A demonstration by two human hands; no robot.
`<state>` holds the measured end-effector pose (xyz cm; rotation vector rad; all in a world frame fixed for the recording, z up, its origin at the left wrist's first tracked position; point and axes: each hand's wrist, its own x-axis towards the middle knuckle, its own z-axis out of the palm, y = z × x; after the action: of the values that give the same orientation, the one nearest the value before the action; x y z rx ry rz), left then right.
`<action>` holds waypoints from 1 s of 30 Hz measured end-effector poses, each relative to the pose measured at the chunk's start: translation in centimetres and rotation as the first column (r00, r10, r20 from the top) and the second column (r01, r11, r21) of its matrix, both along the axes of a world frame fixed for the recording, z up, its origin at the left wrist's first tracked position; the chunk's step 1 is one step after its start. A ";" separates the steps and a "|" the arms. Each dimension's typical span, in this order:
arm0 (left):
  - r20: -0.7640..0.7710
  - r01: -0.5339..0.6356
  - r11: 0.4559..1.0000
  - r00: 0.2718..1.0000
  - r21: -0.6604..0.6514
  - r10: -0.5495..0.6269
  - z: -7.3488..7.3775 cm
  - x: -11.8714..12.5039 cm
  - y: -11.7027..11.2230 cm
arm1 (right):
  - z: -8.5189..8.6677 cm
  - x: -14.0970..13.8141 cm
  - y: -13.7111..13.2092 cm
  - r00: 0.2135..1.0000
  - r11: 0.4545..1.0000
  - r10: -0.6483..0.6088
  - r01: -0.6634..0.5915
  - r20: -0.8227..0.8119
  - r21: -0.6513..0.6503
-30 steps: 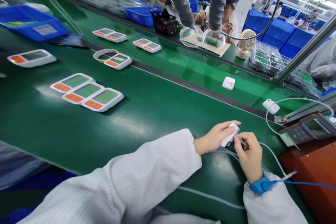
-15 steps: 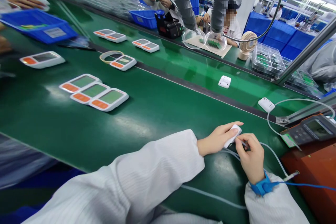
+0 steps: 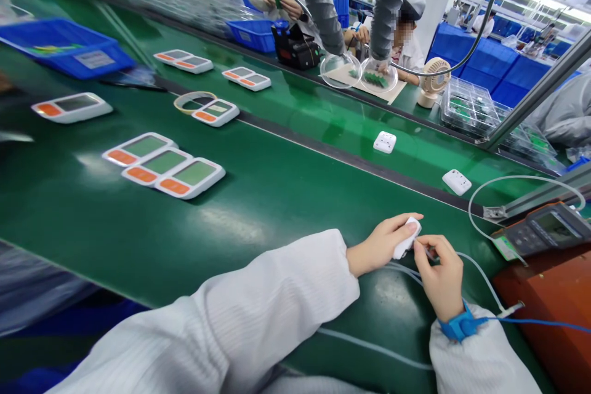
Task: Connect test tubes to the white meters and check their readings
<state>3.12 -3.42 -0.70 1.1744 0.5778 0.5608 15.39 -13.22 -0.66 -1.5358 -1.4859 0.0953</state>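
My left hand (image 3: 383, 243) is closed around a small white plastic device (image 3: 407, 239), with the thumb lying across its face. Close against the device's lower right end, my right hand (image 3: 441, 271) is pinched on a thin grey tube, mostly hidden by the fingers. A blue wrist strap (image 3: 462, 323) circles my right wrist, its cord running off to the right. Grey tubing (image 3: 480, 274) loops behind my right hand, and another length (image 3: 376, 345) lies beneath my left sleeve.
Several white-and-orange display units (image 3: 173, 165) lie to the left on the green bench (image 3: 277, 197). Two white square pieces (image 3: 385, 141) sit on the far green strip. A handheld meter (image 3: 549, 228) rests on an orange box (image 3: 549, 295) at right. A blue bin (image 3: 96, 58) stands far left; co-workers sit opposite.
The white pieces and paired display units on the far strip have shifted left. A co-worker's hand at far left has gone from view. My hands hold almost the same pose.
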 end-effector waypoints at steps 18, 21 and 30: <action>-0.050 0.008 0.989 0.999 0.150 -0.001 -0.2 -0.2 -0.6 | 0.2 -0.2 -0.3 0.999 0.999 0.033 -0.034 -0.031 -0.013; -0.062 0.009 0.987 0.998 0.159 0.001 0.0 -0.3 -0.6 | 0.3 -0.3 -0.3 0.999 1.000 0.031 -0.031 -0.029 -0.007; -0.137 -0.021 0.945 0.988 0.327 0.069 -0.2 -0.5 -0.9 | 0.4 -0.4 -0.1 0.999 0.996 -0.001 -0.002 -0.044 -0.084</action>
<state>2.63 -4.34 -0.93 1.5283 0.6558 0.6284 14.95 -13.28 -0.23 -1.5905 -1.4640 0.1929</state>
